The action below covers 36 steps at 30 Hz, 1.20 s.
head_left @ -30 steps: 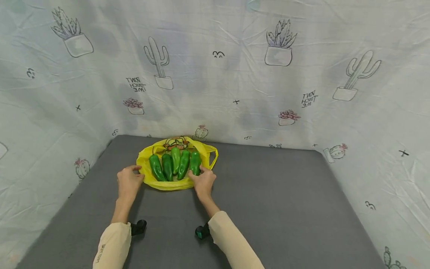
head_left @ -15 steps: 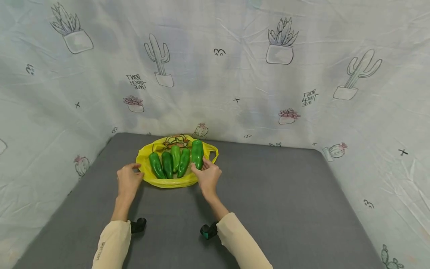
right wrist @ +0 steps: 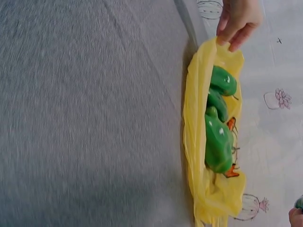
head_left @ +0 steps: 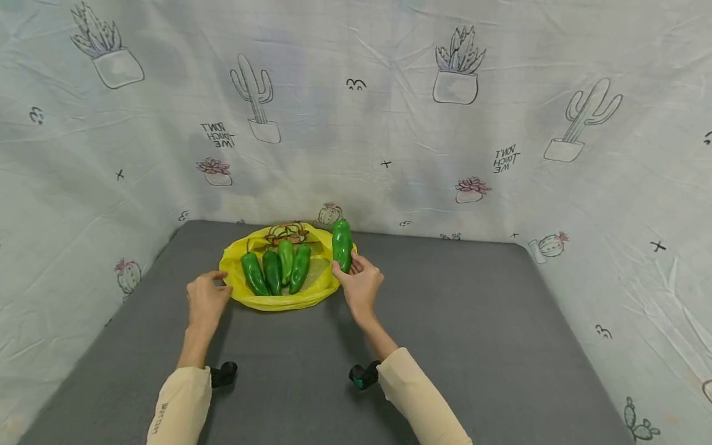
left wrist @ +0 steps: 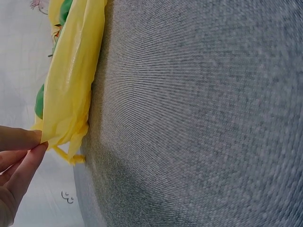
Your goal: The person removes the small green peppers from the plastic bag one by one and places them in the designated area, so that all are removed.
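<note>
A yellow plastic bag [head_left: 280, 304] lies with its mouth open on the grey table. Several green peppers [head_left: 254, 274] rest inside it, side by side. My left hand [head_left: 207, 298] pinches the bag's left rim between thumb and fingers; the left wrist view shows this hand [left wrist: 19, 163] with the yellow plastic [left wrist: 71, 80] at its fingertips. My right hand [head_left: 363, 290] holds one green pepper [head_left: 342, 244] by its lower end, upright over the bag's right edge. In the right wrist view only a fingertip of that hand [right wrist: 297, 218] shows, at the lower right corner.
Behind the peppers, orange and dark line shapes [head_left: 286, 233] show at the bag's back; whether they are print or objects I cannot tell. The grey tabletop [head_left: 461, 321] stretches right and forward. A white cloth [head_left: 389, 111] with cactus drawings hangs around it.
My right hand has lifted one pepper out from the right end of the row and carried it up and to the right. My left hand still pinches the bag's rim.
</note>
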Each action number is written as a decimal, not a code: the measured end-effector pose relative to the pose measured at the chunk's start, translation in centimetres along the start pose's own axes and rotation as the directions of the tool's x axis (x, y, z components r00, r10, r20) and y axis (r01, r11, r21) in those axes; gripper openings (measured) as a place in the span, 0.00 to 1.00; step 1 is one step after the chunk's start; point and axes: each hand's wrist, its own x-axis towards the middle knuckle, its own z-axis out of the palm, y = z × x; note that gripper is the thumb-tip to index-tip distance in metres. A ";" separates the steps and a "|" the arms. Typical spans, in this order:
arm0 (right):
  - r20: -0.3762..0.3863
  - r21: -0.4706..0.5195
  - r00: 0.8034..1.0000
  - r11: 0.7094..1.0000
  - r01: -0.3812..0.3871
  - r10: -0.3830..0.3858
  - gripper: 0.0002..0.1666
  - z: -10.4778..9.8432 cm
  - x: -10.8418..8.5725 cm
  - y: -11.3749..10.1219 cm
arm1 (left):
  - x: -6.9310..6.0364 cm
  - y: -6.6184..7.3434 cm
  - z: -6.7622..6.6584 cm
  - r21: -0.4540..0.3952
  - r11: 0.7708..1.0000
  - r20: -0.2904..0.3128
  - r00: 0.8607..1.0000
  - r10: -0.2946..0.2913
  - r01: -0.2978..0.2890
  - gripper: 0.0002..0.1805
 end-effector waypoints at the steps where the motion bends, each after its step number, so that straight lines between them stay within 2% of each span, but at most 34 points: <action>1: -0.005 -0.008 1.000 1.000 0.002 -0.002 0.26 -0.2 0.2 0.0 | 0.0 0.0 0.0 0.000 1.000 -0.003 1.000 0.006 -0.006 0.17; 6: -0.024 -0.030 1.000 1.000 -0.003 0.003 0.26 -1.1 0.8 0.4 | 0.0 0.0 0.0 0.006 1.000 -0.010 1.000 0.020 -0.020 0.16; 15: -0.070 -0.052 0.997 0.999 0.006 -0.009 0.27 -2.8 1.5 1.4 | 0.0 0.0 -0.1 0.016 1.000 0.003 1.000 0.006 -0.006 0.17; 27: -0.110 -0.087 0.993 0.995 -0.050 0.041 0.27 -4.3 2.1 2.4 | -0.1 0.0 0.1 0.020 1.000 -0.001 1.000 0.014 -0.014 0.17; 36: -0.130 -0.056 0.988 0.994 -0.089 0.081 0.29 -4.8 2.1 3.2 | -0.1 0.0 0.1 0.023 1.000 0.012 1.000 0.008 -0.008 0.17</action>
